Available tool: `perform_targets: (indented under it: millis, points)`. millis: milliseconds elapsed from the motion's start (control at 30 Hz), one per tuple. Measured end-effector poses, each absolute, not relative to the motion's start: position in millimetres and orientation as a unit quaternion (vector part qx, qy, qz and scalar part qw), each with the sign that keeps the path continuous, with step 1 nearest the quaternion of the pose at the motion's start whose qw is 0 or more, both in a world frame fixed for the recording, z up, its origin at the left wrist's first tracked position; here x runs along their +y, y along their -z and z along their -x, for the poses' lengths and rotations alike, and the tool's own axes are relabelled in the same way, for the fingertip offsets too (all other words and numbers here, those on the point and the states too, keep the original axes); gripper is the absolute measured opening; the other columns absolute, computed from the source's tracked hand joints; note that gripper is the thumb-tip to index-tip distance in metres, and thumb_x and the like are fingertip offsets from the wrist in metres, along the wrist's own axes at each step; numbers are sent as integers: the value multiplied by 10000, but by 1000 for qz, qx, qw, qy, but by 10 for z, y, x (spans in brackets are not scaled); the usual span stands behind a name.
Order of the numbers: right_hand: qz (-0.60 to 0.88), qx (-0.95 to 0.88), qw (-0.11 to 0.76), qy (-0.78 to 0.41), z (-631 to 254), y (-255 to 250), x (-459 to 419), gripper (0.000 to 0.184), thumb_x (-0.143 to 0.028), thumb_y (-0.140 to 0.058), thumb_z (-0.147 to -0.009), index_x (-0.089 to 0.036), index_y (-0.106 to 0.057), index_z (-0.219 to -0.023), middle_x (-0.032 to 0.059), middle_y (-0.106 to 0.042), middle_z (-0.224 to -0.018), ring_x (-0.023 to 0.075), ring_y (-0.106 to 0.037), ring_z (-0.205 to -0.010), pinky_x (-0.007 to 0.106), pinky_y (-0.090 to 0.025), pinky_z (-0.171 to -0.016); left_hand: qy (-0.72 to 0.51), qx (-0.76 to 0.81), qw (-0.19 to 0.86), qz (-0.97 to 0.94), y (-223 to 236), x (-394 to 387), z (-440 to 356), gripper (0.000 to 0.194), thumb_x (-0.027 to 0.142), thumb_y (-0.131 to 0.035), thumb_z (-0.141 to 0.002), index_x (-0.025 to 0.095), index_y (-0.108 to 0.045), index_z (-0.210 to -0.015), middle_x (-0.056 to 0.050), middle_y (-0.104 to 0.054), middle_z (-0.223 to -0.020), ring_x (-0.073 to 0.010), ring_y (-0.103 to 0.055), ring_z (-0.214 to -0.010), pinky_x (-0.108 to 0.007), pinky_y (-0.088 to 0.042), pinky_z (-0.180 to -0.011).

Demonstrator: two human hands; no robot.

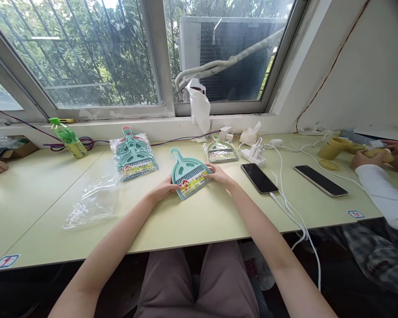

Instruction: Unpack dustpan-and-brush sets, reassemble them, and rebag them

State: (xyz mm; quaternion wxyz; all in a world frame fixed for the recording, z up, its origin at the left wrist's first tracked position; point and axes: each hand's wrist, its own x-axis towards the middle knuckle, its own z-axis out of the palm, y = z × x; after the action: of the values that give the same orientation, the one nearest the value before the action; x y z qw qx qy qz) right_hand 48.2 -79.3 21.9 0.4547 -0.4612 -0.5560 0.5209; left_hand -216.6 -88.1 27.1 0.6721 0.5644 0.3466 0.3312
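A teal mini dustpan and brush set, with a yellow printed label across its bristles, is held just over the table in front of me. My left hand grips its lower left edge, and my right hand grips its right edge. To the left lies a crumpled clear plastic bag. Behind that bag, several wrapped dustpan sets in teal and red are piled together. Another wrapped dustpan set, yellow-green, lies behind my right hand.
A green spray bottle stands at the back left. Right of me are a black phone, a white power strip, trailing white cables and a second phone. At the far right, another person's hands hold a yellow object.
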Motion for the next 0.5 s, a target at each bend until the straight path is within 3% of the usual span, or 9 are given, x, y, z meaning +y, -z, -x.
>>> perform_targets:
  millis: [500]
  points:
    - [455,-564,456,-517,-461,-176,-809,594,-159,-789,-561,-207,-626,-1130,55,-702,-1066,205,-657,-942,356,-544,-826,-316,329,657,-600,-336,-940,2247,927,166,-774,-590,290,-350,-1405,-103,-546,-1314,-317,-540,-1204,-422,-528,-895]
